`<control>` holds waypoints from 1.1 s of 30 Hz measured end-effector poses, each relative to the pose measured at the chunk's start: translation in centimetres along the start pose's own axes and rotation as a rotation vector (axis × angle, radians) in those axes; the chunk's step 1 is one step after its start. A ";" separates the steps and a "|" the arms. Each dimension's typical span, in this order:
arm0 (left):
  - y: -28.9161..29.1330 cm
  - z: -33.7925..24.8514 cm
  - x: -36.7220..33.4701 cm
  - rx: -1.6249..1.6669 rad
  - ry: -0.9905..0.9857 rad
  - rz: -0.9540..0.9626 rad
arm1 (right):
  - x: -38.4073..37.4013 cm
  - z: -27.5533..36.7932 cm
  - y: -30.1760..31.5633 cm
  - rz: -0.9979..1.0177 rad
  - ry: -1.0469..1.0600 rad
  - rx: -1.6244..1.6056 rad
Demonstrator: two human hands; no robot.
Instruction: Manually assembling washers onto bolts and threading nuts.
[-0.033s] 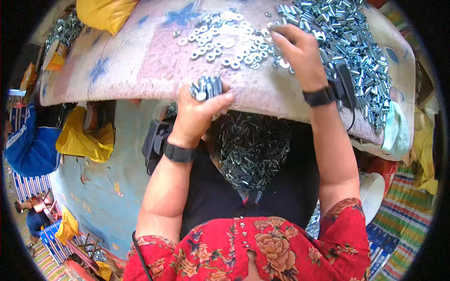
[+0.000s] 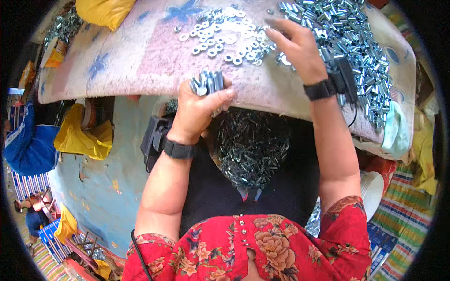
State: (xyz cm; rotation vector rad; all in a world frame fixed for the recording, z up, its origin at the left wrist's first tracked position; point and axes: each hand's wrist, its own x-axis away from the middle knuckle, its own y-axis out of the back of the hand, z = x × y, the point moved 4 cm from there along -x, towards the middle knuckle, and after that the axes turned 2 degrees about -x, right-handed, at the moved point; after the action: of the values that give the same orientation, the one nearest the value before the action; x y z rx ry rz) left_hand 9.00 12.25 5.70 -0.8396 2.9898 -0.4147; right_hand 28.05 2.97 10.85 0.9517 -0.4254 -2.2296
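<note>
My left hand [image 2: 199, 105] is closed around an upright bundle of short shiny metal tubes [image 2: 210, 83] just at the near edge of the cloth-covered table. A round, flat metal face shows at the front of that bundle. My right hand [image 2: 297, 47] reaches over the table, palm down, with thumb and forefinger a little apart. Its fingertips hover at the right side of scattered metal washers [image 2: 215, 40], and nothing can be made out between them. Right of this hand spreads a large heap of loose metal tubes [image 2: 361, 61].
Below the table edge, a mass of small dark metal pieces [image 2: 253, 150] lies over my lap. A yellow bag [image 2: 105, 11] rests at the far left of the table [image 2: 117, 77]. A pale green cloth [image 2: 397, 129] hangs at the right edge. Another person's blue garment [image 2: 33, 140] shows at left.
The forefinger and thumb of my right hand have moved slightly apart and a little up. My left hand stays at the table edge with its bundle.
</note>
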 end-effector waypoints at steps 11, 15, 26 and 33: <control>0.1 0.0 0.3 0.065 -0.003 0.198 | 5.1 6.2 -4.0 0.282 -0.205 -0.441; 0.1 0.6 1.6 -0.050 -0.004 0.271 | 7.2 6.7 -4.6 0.229 -0.047 -0.367; -1.8 2.3 2.8 0.121 0.261 0.265 | 11.0 6.1 -1.7 0.121 -0.402 -0.616; -1.7 2.6 2.4 0.155 0.251 0.205 | 9.7 5.3 -1.1 0.054 -0.380 -0.631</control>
State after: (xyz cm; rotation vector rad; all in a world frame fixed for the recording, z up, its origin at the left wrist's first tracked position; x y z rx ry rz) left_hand 7.98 8.98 3.75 -0.4950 3.1698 -0.7847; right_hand 18.73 -2.68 8.88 0.1860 0.1001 -2.2743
